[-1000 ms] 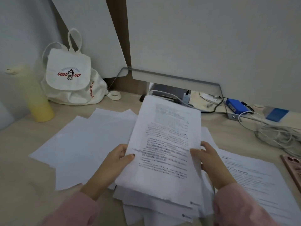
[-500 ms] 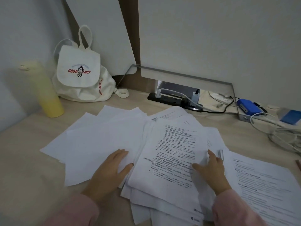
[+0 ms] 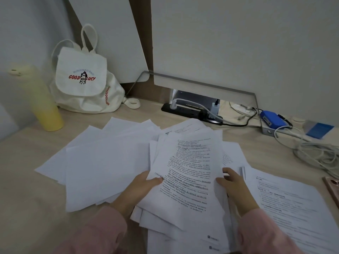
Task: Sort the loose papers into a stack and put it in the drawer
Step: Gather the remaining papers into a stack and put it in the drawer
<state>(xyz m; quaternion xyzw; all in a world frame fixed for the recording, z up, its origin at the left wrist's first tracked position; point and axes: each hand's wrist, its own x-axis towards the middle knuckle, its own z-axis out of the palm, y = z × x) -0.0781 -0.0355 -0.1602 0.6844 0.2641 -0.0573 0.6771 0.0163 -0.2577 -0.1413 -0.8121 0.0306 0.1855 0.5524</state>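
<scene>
White papers (image 3: 187,173) with black print, pale-yellow bottle (image 3: 44,99), cream bag (image 3: 82,83), pink sleeves (image 3: 95,233).

— What stands at your far left?
— A yellow bottle (image 3: 43,101) beside a white backpack (image 3: 82,83).
— And to your right?
— A black power strip (image 3: 185,110), a blue box (image 3: 272,119) and tangled cables (image 3: 319,155).

Matt paper sheets (image 3: 102,167), wood-grain desk (image 3: 27,208), cloth bag (image 3: 82,85).
</scene>
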